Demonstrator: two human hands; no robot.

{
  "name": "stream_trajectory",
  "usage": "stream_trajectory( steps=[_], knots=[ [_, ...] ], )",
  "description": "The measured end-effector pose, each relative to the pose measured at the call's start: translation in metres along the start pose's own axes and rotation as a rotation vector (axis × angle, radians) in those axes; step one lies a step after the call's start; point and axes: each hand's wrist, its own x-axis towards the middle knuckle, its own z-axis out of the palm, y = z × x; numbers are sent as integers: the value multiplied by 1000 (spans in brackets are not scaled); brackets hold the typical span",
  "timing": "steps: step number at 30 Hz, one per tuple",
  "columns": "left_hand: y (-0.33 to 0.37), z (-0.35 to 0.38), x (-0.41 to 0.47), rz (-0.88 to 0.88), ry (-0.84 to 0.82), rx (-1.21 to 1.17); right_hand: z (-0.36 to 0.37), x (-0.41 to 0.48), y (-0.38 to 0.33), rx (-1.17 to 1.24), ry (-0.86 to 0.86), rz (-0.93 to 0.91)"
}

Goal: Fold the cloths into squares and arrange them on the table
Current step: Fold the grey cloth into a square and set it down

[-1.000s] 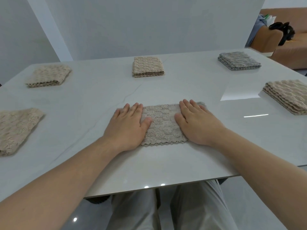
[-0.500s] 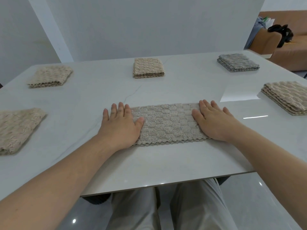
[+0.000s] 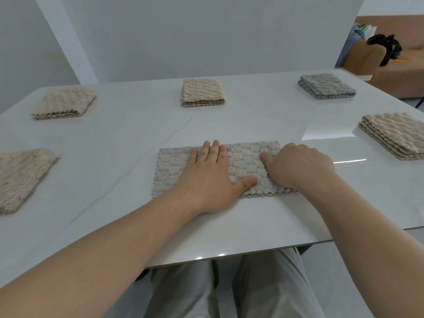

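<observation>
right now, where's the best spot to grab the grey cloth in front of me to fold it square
Take the cloth by its right short edge, from the right, where the right hand curls round it. It lies as a flat strip, wider than deep, and the left hand pins its middle, so that end should lift and fold leftward.

— Where's the grip?
— At the right hand (image 3: 298, 166). Its knuckles are up and its fingers are curled under, out of sight. The thumb lies flat, pointing left, and holds the end of the cloth (image 3: 172, 171).
— And the left hand (image 3: 208, 180)?
— Just left of the grip, palm down. The fingers are straight and close together, pointing away. The thumb is spread toward the grip, with its tip near the right thumb.
— The arms?
— Both forearms are bare and reach forward. The left slants in toward the grip; the right comes up from behind it.
</observation>
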Motion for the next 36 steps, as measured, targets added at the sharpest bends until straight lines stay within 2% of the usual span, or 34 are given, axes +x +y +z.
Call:
stream_trajectory(
  steps=[6,12,19,24,29,31,33,36],
  knots=[
    [0,2,1,-3,-12,-16,-7,0,-2,165,-5,-82],
    [10,-2,0,5,-80,-25,-36,-5,-5,418,87,-136],
    [37,4,3,18,-72,-63,-72,-25,-28,612,204,-311],
    [38,7,4,22,-47,-135,-77,-35,-41,648,186,-385],
    [10,-26,-3,152,-174,-284,-76,-41,-39,683,196,-382],
    [-10,-46,-12,94,-205,-361,-76,-45,-41,707,178,-399],
    [-32,-56,-17,-54,-91,-505,-72,-50,-47,750,151,-425],
    [-64,-52,-17,-264,234,-604,-61,-60,-62,833,109,-440]
  ],
)
